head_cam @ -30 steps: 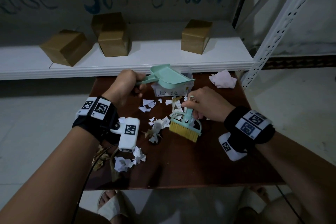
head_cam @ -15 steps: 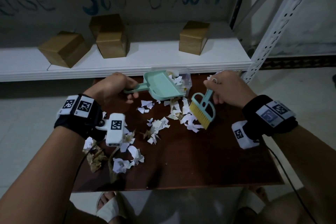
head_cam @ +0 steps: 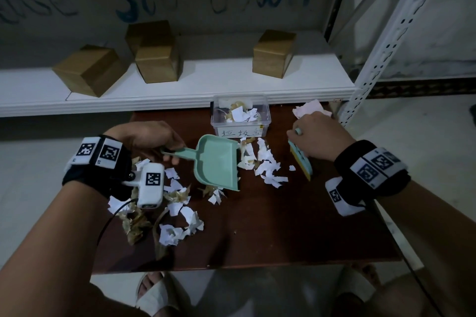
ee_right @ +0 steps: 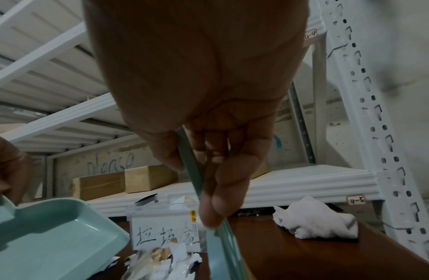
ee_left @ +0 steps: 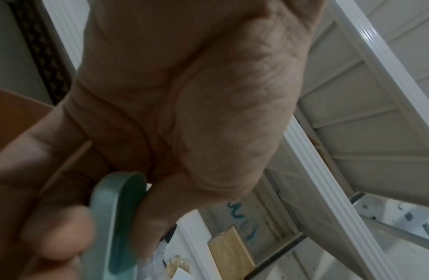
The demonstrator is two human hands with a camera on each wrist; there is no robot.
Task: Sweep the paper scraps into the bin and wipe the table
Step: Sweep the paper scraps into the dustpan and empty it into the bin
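Note:
My left hand [head_cam: 152,140] grips the handle of a mint dustpan [head_cam: 216,162], which lies on the brown table [head_cam: 283,234] with its mouth toward a heap of paper scraps [head_cam: 260,162]. My right hand [head_cam: 319,136] holds a mint brush [head_cam: 301,162] by its handle, right of that heap, bristles down. The dustpan [ee_right: 52,235] and the brush handle [ee_right: 191,170] also show in the right wrist view; the dustpan handle [ee_left: 117,217] shows in the left wrist view. A clear labelled bin [head_cam: 240,117] at the table's back holds some scraps. More scraps [head_cam: 177,213] lie at the left front.
A crumpled white cloth [head_cam: 310,109] lies at the back right corner of the table. Behind the table a white shelf [head_cam: 206,85] carries three brown boxes [head_cam: 157,62]. A perforated white upright [head_cam: 381,41] stands at the right. My sandalled foot [head_cam: 154,293] shows below the front edge.
The dustpan has come off the bin and down onto the table, left of the heap. The brush has swung out to the right of the scraps.

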